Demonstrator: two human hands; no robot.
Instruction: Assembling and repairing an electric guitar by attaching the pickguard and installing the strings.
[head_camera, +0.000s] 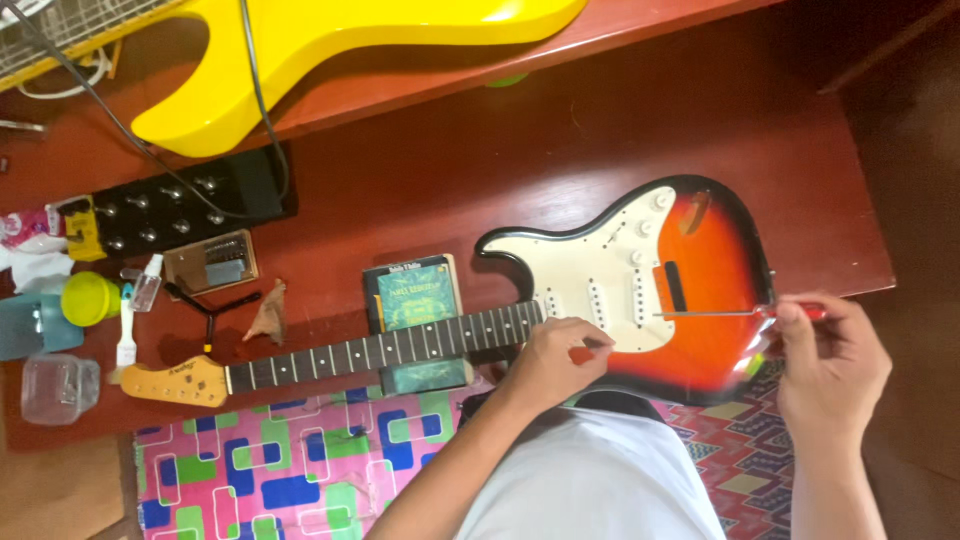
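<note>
A sunburst electric guitar (712, 280) with a white pickguard lies flat on a red-brown table (480, 170), and no strings show on it. Its dark fretboard neck (380, 350) runs left to a pale headstock (175, 382) and rests on a green box (415, 320). My left hand (552, 362) presses on the guitar body where the neck joins, its fingers curled on the pickguard edge. My right hand (830, 365) grips a red-handled screwdriver (735, 313), whose thin shaft points left to the bridge area of the body.
A yellow guitar body (330, 50) lies at the top. On the left are a black plate with tuning pegs (165, 210), a small box of metal parts (212, 262), a green cup (88, 298), a brush, a clear plastic tub (58, 388). A patterned cloth (290, 465) covers my lap.
</note>
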